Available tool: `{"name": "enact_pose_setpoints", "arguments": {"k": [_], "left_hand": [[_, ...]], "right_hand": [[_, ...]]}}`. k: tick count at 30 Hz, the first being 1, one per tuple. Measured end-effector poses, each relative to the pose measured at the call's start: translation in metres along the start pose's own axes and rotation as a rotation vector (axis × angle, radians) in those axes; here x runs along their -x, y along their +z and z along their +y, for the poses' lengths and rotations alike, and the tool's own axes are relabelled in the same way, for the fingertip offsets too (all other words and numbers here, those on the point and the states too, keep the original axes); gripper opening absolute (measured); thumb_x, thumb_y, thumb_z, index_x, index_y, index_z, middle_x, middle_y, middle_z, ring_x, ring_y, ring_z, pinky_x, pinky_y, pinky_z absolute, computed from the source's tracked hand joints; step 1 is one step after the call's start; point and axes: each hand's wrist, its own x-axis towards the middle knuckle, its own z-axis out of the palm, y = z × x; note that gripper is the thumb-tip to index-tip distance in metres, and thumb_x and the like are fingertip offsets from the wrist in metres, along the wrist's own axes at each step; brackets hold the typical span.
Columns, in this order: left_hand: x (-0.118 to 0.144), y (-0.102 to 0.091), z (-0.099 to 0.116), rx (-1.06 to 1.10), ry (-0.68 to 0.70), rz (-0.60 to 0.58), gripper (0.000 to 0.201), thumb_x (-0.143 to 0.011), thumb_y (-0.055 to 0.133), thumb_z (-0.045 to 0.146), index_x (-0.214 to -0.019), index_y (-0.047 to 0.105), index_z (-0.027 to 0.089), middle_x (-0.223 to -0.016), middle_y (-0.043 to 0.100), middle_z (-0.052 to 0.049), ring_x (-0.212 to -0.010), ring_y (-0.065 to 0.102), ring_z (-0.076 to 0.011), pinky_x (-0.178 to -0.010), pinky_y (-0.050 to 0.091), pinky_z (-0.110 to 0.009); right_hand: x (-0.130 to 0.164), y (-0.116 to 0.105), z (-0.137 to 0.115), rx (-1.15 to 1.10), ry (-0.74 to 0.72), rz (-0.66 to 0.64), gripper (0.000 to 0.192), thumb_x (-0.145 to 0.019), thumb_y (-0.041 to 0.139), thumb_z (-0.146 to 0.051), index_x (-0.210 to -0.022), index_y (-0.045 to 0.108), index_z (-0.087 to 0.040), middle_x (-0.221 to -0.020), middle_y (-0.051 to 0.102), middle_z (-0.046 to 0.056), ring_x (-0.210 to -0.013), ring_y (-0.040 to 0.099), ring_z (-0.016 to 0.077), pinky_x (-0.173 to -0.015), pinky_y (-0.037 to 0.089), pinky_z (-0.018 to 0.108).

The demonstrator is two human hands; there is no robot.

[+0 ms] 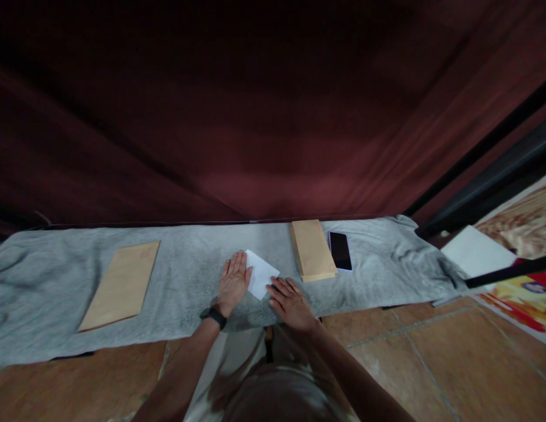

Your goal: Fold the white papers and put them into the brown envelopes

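Observation:
A small white sheet of paper (260, 274), apparently folded, lies at an angle on the grey cloth in front of me. My left hand (234, 280) rests flat by its left edge, fingers stretched forward and touching the paper. On the right side, my right hand (291, 302) lies palm down with fingers spread, the tips at the sheet's lower right corner. Neither hand holds anything. Just right of the paper sits a stack of brown envelopes (314, 249). Farther left lies another brown envelope or thin pile (123, 284).
The grey cloth (189, 252) covers a long, narrow surface. A phone (341, 251) lies beside the envelope stack. Behind hangs a dark red curtain (264, 146). At the right are dark bars, a white sheet (478, 252) and a colourful printed panel (525, 299). Tiled floor (475, 346) shows below.

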Motion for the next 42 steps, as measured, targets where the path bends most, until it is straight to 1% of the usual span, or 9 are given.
{"name": "enact_pose_setpoints", "arguments": {"k": [8,14,21,23,27,31,33,36,42], "left_hand": [[0.006,-0.003,-0.006,0.017,0.011,0.071,0.060,-0.105,0.025,0.037,-0.153,0.046,0.007,-0.157,0.051,-0.018,-0.149,0.043,-0.0293,-0.124,0.033,-0.049],[0.008,0.000,-0.011,0.050,0.013,0.084,0.058,-0.105,0.025,0.033,-0.151,0.047,0.007,-0.154,0.054,-0.019,-0.147,0.047,-0.0281,-0.123,0.036,-0.049],[0.007,-0.002,-0.012,0.199,-0.001,0.130,0.057,-0.105,0.027,0.036,-0.150,0.049,0.010,-0.151,0.057,-0.018,-0.144,0.050,-0.0288,-0.121,0.038,-0.052],[0.007,-0.008,-0.011,0.314,-0.033,0.175,0.056,-0.105,0.028,0.040,-0.150,0.050,0.013,-0.150,0.059,-0.017,-0.142,0.053,-0.0271,-0.120,0.041,-0.050],[0.011,-0.030,-0.012,0.569,-0.253,0.440,0.057,-0.107,0.025,0.044,-0.153,0.044,0.016,-0.155,0.054,-0.015,-0.144,0.050,-0.0240,-0.120,0.042,-0.045],[0.015,-0.057,-0.021,0.700,-0.436,0.646,0.057,-0.108,0.023,0.046,-0.148,0.049,0.015,-0.151,0.056,-0.017,-0.141,0.052,-0.0254,-0.120,0.042,-0.048],[0.017,-0.064,-0.024,0.701,-0.387,0.585,0.054,-0.107,0.028,0.047,-0.142,0.056,0.017,-0.146,0.061,-0.015,-0.137,0.056,-0.0245,-0.119,0.043,-0.046],[0.023,-0.061,-0.019,0.584,-0.172,0.339,0.049,-0.105,0.035,0.047,-0.135,0.063,0.020,-0.144,0.064,-0.011,-0.137,0.057,-0.0234,-0.119,0.044,-0.045],[0.043,-0.019,0.018,0.192,0.169,-0.018,0.053,-0.106,0.035,0.042,-0.151,0.051,0.021,-0.158,0.051,-0.010,-0.151,0.040,-0.0250,-0.123,0.037,-0.050]], "right_hand": [[-0.051,0.006,-0.009,0.063,0.463,0.054,0.048,-0.098,0.060,-0.025,-0.145,0.057,-0.018,-0.136,0.065,0.014,-0.124,0.059,0.0276,-0.107,0.046,0.039],[-0.077,0.012,-0.006,0.072,0.631,0.041,0.048,-0.087,0.072,-0.027,-0.133,0.063,-0.017,-0.123,0.067,0.015,-0.114,0.061,0.0292,-0.100,0.049,0.038],[-0.086,0.016,0.012,-0.101,0.488,0.093,0.014,-0.089,0.067,-0.021,-0.099,0.076,-0.024,-0.091,0.075,0.005,-0.085,0.070,0.0219,-0.081,0.055,0.030],[-0.088,0.009,0.010,-0.136,0.463,0.100,0.016,-0.094,0.061,-0.020,-0.098,0.076,-0.024,-0.090,0.076,0.003,-0.081,0.071,0.0196,-0.076,0.055,0.028],[-0.085,-0.012,-0.004,-0.235,0.334,0.267,0.030,-0.105,0.044,-0.023,-0.119,0.071,-0.020,-0.112,0.075,0.007,-0.102,0.071,0.0198,-0.088,0.056,0.028],[-0.071,-0.017,-0.016,-0.308,0.091,0.380,0.031,-0.106,0.043,-0.020,-0.110,0.073,-0.020,-0.121,0.074,0.007,-0.120,0.066,0.0208,-0.108,0.050,0.034],[-0.061,-0.010,-0.017,-0.288,0.011,0.325,0.028,-0.103,0.047,-0.016,-0.105,0.074,-0.023,-0.119,0.076,0.005,-0.121,0.065,0.0201,-0.113,0.047,0.037],[-0.044,0.005,-0.015,-0.227,-0.061,0.239,0.030,-0.099,0.048,-0.010,-0.108,0.074,-0.024,-0.120,0.076,0.005,-0.122,0.065,0.0204,-0.117,0.045,0.042],[-0.016,0.010,-0.010,-0.136,-0.063,0.099,0.042,-0.087,0.051,0.002,-0.113,0.071,-0.023,-0.127,0.073,0.005,-0.126,0.063,0.0203,-0.120,0.042,0.043]]}}
